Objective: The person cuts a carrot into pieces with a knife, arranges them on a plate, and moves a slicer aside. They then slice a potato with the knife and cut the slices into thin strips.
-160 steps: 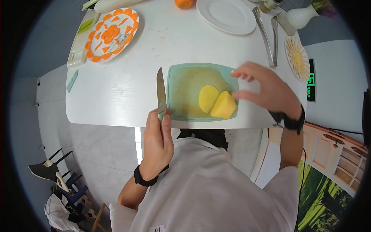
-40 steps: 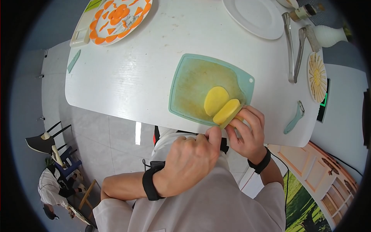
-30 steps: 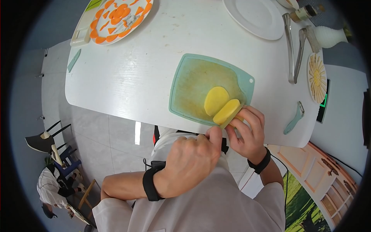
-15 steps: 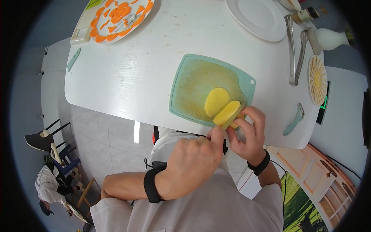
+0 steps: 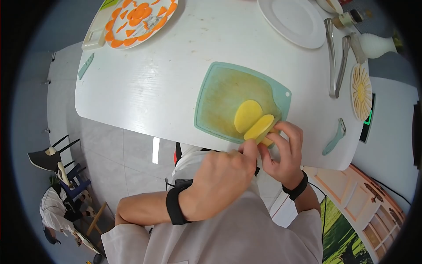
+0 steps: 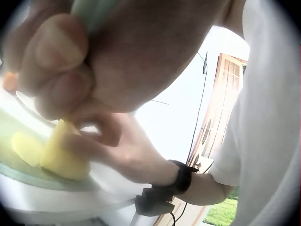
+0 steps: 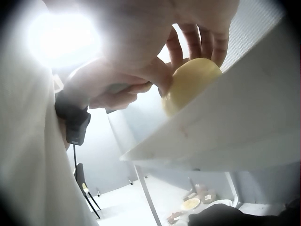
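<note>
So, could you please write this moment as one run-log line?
left hand: grips knife | right hand: holds yellow chunk | other yellow piece: on cutting board | peeler: on table

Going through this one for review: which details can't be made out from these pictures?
Knife handle: head view, covered by the left hand.
Far side of the gripped yellow piece: head view, behind the right hand.
Top of the carrot plate: head view, cut off by the upper edge.
Jar label: head view, print too small.
</note>
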Demonstrator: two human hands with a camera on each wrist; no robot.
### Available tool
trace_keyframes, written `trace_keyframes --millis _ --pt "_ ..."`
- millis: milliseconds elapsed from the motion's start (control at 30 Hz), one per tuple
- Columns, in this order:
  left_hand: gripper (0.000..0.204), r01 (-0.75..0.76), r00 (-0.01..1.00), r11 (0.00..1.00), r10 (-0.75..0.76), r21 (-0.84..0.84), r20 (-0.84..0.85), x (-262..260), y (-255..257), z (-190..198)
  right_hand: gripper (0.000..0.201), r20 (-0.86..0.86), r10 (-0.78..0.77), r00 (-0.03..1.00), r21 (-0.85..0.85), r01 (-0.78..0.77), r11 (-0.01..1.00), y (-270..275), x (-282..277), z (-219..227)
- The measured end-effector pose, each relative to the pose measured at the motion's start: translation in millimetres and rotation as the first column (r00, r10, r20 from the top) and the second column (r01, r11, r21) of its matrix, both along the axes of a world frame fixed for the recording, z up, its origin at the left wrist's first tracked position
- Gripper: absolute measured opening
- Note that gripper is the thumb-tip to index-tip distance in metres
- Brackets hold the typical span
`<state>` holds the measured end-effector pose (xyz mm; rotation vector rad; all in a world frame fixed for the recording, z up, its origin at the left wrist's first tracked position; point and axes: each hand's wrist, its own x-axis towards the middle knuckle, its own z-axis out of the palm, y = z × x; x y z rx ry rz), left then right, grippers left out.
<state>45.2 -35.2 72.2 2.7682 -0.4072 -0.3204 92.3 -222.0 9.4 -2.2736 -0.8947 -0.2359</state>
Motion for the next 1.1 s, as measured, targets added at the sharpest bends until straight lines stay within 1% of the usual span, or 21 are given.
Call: trace_keyframes --millis 167,333,433,533,633,733,833,933,1033,1100 --pt "0.017 0.004 0.999 1.000 -0.005 -0.007 -0.031 -7 4 -3 0.049 0.000 0.004 1.000 0.004 -0.004 1.000 0 1 -1" --pt "0.016 -0.011 0.999 0.997 0.008 -0.075 -0.037 5 0 -9 0.049 0.015 0.000 1.000 -0.009 0.000 1.000 -2 -1 -2" --pt "0.016 -0.004 1.000 0.999 0.003 -0.042 -0.023 7 -1 -10 0.048 0.004 0.004 1.000 -0.018 -0.004 1.000 -2 0 -1" --pt "0.016 -0.009 1.000 0.997 0.008 -0.082 -0.005 -3 5 -11 0.048 -0.009 -0.001 1.000 -0.001 0.001 1.000 -3 0 -3" --pt "0.016 0.013 0.999 0.999 -0.015 -0.044 -0.042 -5 6 -12 0.047 -0.021 -0.004 1.000 -0.004 0.004 1.000 -3 0 -3" --pt "0.017 0.032 0.998 0.997 -0.035 -0.071 -0.048 7 2 -15 0.048 0.005 0.002 1.000 -0.022 -0.002 1.000 -3 0 -2" --pt "0.018 -0.025 0.998 0.993 0.018 -0.112 -0.067 4 2 -16 0.048 0.003 0.006 1.000 -0.013 -0.005 1.000 -3 0 -2" --pt "0.019 -0.023 0.999 0.995 0.019 -0.093 -0.050 -8 6 -20 0.048 0.002 0.005 1.000 -0.009 -0.005 1.000 -2 0 -2" --pt "0.018 -0.021 0.994 0.992 0.008 -0.121 -0.106 -2 6 -20 0.049 -0.002 0.005 1.000 -0.011 -0.005 1.000 -3 0 -1" --pt "0.018 -0.016 0.996 0.991 0.005 -0.130 -0.087 3 4 -20 0.049 0.003 0.004 1.000 -0.011 -0.004 1.000 -3 0 -1"
